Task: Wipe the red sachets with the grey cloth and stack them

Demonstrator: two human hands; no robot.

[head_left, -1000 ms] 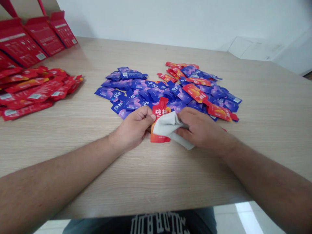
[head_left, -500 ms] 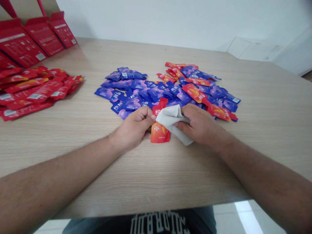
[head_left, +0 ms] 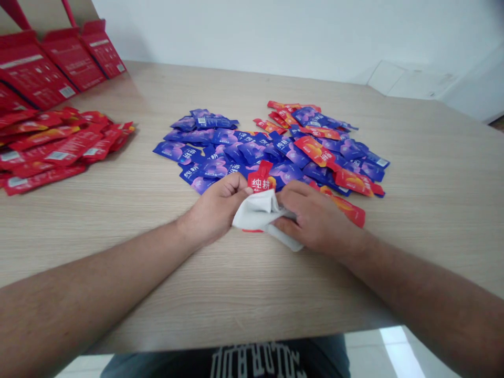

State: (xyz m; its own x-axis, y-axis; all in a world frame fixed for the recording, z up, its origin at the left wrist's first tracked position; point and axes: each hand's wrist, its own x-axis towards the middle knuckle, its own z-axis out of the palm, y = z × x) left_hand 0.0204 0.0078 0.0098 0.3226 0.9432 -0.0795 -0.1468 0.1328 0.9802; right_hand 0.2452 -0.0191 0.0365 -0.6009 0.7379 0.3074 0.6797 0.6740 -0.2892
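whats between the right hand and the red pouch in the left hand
In the head view, a pale cloth lies there: the right hand grips it, and it covers the middle of the red pouch, leaving its top in sight.

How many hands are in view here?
2: left hand holding a red sachet at its left side; right hand holding a white cloth across it. No others show.

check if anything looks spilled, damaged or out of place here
No spill or damage shows. The one oddity: several red pouches lie scattered among the blue pouches, whereas the separate red pile shows no blue.
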